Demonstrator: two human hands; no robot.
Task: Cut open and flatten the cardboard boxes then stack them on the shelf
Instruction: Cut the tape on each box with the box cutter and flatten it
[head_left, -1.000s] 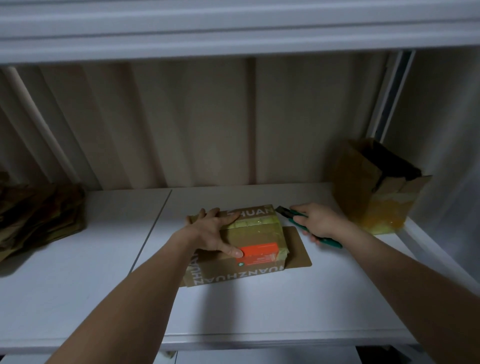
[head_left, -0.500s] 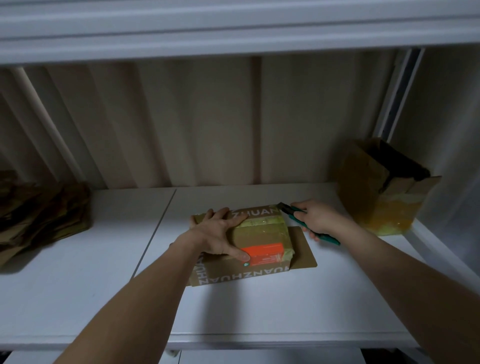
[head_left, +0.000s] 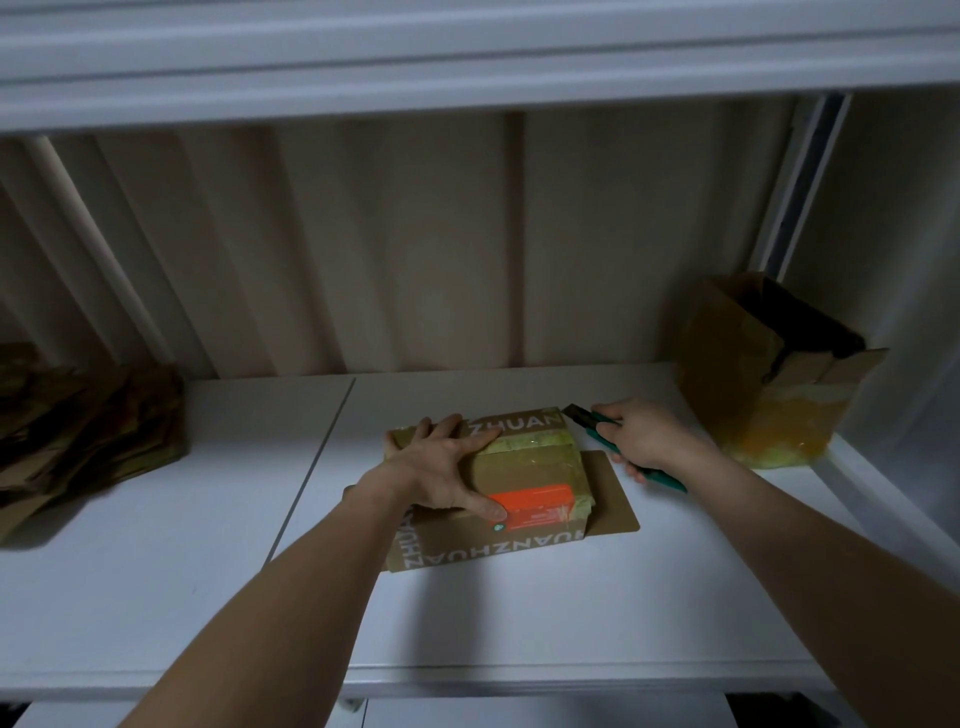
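Your left hand (head_left: 441, 467) lies spread over the printed box (head_left: 519, 483) in the middle of the shelf (head_left: 519, 613), fingers straight, palm pressing the lid down, thumb beside the orange label (head_left: 535, 505). At two o'clock from that box your right hand (head_left: 644, 441) curls its fingers round the green cutter (head_left: 605, 427), blade tip just at the box's far right corner, right where the yellowish tape (head_left: 524, 444) crosses. The cut looks about to begin.

Watch the line of that blade. Draw it along the tape toward nine o'clock and it runs straight at your left fingers; the tape is glossy, so the tip could skid instead of biting. The box is shallow too, so uneven pressure could let it slide on the smooth white board.

Further out at two o'clock the taller box (head_left: 769, 374) stands opened but not flattened, near your right elbow's path, so a wide pull-back could knock it. The flattened pile (head_left: 88, 436) sits at nine o'clock, well apart.
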